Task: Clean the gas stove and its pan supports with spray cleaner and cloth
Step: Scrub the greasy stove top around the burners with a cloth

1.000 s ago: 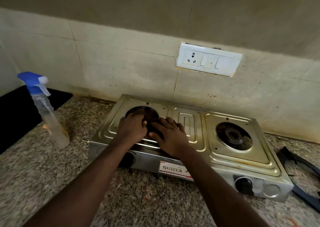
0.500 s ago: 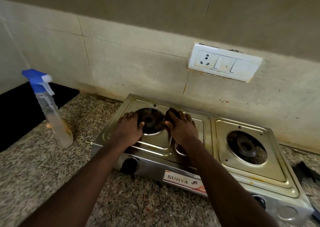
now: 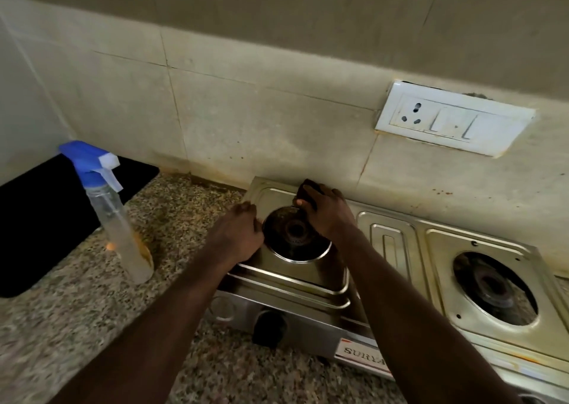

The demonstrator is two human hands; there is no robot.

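Stove (image 3: 397, 243) back edge: R hand (image 3: 327, 216) w/ cloth (image 3: 308, 188)

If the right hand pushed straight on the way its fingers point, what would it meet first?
Likely the stove's back rim, then the tiled wall right behind; the dark pad in the right hand would touch first. Depth is unclear.

The right hand (image 3: 328, 219) has carried the dark scrubbing cloth (image 3: 308, 189) from the front of the round left burner opening (image 3: 295, 237) to the back edge of the steel two-burner gas stove (image 3: 397, 249). The left hand (image 3: 240, 234) has slid out to the stove's left edge.
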